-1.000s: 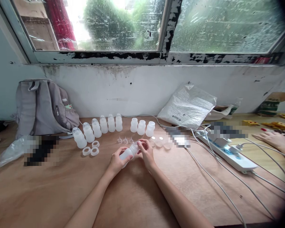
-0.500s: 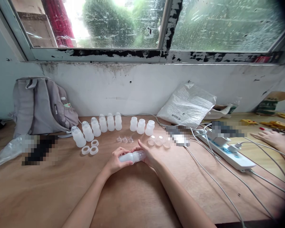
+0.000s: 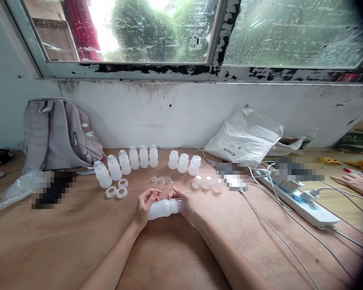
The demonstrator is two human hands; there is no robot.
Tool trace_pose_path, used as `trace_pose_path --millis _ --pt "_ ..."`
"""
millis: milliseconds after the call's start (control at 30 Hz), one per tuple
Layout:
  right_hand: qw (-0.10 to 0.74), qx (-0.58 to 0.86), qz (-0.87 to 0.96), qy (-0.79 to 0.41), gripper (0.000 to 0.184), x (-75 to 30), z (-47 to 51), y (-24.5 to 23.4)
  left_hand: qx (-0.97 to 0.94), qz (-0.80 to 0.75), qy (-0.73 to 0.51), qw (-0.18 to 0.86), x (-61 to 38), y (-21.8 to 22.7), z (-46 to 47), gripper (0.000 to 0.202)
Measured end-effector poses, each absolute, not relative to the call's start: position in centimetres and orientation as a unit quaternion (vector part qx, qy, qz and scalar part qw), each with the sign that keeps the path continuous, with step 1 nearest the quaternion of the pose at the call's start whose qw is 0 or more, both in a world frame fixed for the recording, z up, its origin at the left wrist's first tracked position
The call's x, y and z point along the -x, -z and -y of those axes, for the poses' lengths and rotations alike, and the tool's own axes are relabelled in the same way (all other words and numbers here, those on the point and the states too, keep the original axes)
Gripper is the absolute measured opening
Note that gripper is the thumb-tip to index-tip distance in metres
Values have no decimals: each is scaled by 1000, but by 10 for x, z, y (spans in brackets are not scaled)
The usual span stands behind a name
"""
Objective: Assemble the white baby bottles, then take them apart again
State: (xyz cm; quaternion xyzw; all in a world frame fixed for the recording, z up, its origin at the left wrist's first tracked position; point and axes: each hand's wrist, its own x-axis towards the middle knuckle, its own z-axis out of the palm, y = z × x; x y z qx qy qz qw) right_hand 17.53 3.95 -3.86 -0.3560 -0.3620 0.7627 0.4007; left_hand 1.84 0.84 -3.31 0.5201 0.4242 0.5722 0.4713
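Observation:
A white translucent bottle [image 3: 163, 208] lies on its side between both my hands, just above the wooden table [image 3: 63, 241]. My left hand [image 3: 144, 204] wraps its base end, and my right hand [image 3: 181, 199] closes round its cap end. Behind my hands stand a row of several capped bottles [image 3: 124, 163] and three uncapped bottles [image 3: 183, 162]. Three small clear teats [image 3: 161, 179] sit just beyond my fingers. Three white rings [image 3: 117, 190] lie to the left, and three clear round lids [image 3: 205, 184] to the right.
A grey backpack [image 3: 59, 135] leans on the wall at the left, with a clear plastic bag [image 3: 15, 192] in front of it. A white plastic package [image 3: 245, 135] lies at the back right. A power strip [image 3: 305, 203] with trailing cables crosses the right side. Another person's hand [image 3: 355, 183] rests at the far right.
Both hands lowered the bottle toward the table and turned it level on its side. My right hand shifted from pinching the top to gripping round the cap end.

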Motion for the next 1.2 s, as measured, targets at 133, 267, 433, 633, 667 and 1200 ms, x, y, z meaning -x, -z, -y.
trace_pose_path --millis 133,267,433,633,667,1200 --pt "409 359 351 -762 33 -175 -39 37 -509 -429 -584 465 -19 34 -8 28" --pt "410 363 348 -761 33 -174 -38 37 -510 -437 -586 454 -19 33 -6 27" --pt "421 364 368 -744 33 -173 -37 39 -525 -448 -572 443 -20 31 -6 26" --pt "443 412 462 -649 36 -169 -37 33 -578 -506 -538 347 -19 39 -20 21" --pt "440 426 473 -634 38 -169 -38 32 -588 -514 -533 327 -18 40 -22 21" --pt "538 441 612 -376 32 -165 -54 13 -620 -608 -471 157 -1 51 -34 30"
